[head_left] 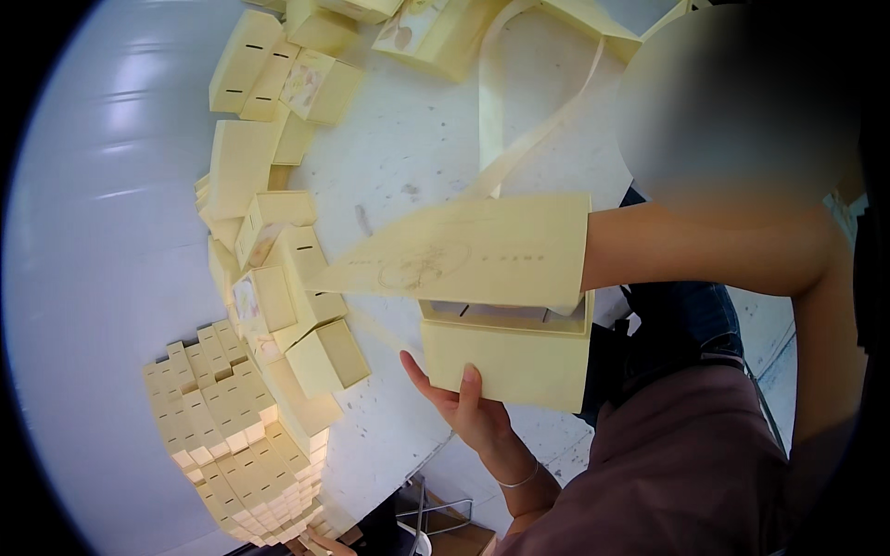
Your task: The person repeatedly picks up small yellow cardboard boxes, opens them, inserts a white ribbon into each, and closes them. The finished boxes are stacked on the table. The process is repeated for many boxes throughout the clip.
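In front of me is a cream cardboard box (505,366), its printed lid flap (464,255) lifted over the opening. My left hand (475,408) holds it at the near left corner, thumb pressed on the side wall and forefinger stretched out past the edge. From the right my right forearm (686,246) reaches behind the lid flap, which hides that hand and its fingers. Dark slots show in the gap under the lid. A pale ribbon (491,111) loops on the table beyond the flap.
Several cream boxes (329,357) lie in a curved row on the left of the pale table (408,139). A tall stack of slotted cream boxes (246,445) stands at the lower left. More boxes (440,37) lie at the far edge. A blur covers the upper right.
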Demonstrator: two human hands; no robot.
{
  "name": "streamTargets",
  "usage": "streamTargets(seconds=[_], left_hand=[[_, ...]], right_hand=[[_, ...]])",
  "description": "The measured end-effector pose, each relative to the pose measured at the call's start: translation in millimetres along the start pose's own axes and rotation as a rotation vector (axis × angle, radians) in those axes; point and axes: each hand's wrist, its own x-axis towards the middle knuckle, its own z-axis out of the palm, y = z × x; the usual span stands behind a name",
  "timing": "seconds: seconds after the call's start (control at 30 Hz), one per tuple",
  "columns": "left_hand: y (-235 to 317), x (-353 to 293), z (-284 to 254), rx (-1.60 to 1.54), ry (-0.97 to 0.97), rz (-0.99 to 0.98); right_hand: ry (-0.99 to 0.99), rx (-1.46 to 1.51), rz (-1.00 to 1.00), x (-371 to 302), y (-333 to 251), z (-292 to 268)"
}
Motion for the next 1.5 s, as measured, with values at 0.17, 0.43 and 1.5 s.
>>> streamTargets(seconds=[0.17,0.43,1.5], left_hand=[[5,3,8,0.036,-0.041,0.008],[10,6,7,0.098,-0.003,0.037],[53,-34,-170,1.347,0.859,0.481]], right_hand=[[-0.068,-0.167,-0.029,-6,11,2],[-0.445,0.225,0.39,16,1,-7],[-0.772,-0.355,-0.049,4,-20,-37]])
